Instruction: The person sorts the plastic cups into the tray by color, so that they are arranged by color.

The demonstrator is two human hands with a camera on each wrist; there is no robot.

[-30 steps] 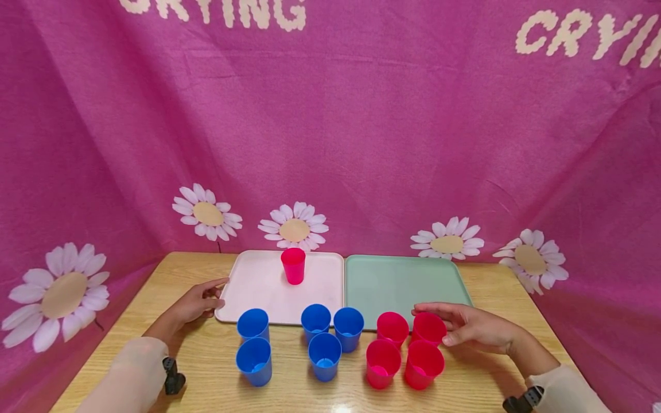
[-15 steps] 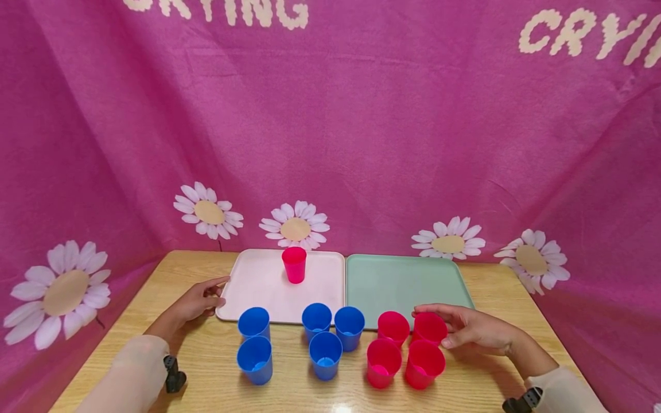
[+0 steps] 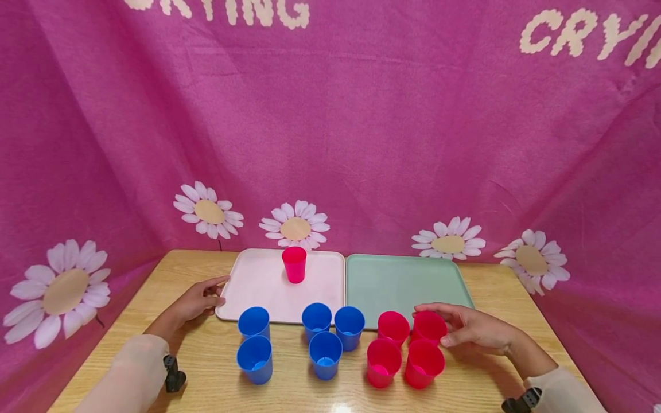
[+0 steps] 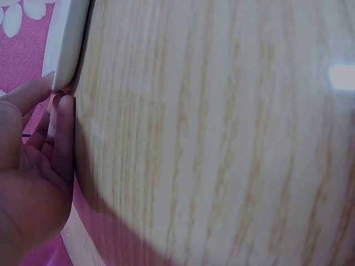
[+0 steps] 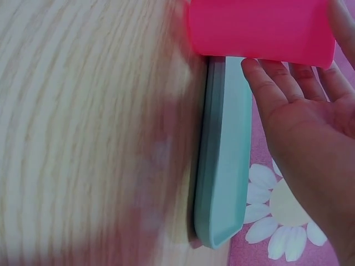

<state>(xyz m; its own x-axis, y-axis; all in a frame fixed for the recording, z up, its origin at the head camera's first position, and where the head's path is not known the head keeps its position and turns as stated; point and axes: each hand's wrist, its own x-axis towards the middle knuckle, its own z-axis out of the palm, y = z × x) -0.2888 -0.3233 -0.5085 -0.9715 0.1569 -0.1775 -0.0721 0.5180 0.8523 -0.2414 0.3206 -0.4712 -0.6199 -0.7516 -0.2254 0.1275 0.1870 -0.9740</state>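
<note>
My left hand (image 3: 194, 302) is at the left edge of the pale pink tray (image 3: 253, 301), with thumb and fingertips at its rim; the left wrist view shows the tray's corner (image 4: 69, 50) between them. A red cup (image 3: 294, 265) stands upright on that tray. My right hand (image 3: 477, 330) holds another upright red cup (image 3: 430, 328), thumb on the near side and fingers round the far side. In the right wrist view this cup (image 5: 260, 27) hides the fingertips partly. Three more red cups stand close beside it, among them the front right one (image 3: 425, 365).
A green tray (image 3: 403, 281) lies against the pink tray's right side, behind the red cups. Several blue cups stand upright on the wooden table (image 3: 289, 396), one of them in the middle front (image 3: 325, 355). A pink flowered cloth (image 3: 361, 143) hangs behind the table.
Hands, cups and trays keep their places. Only a very slight shift of the head view shows.
</note>
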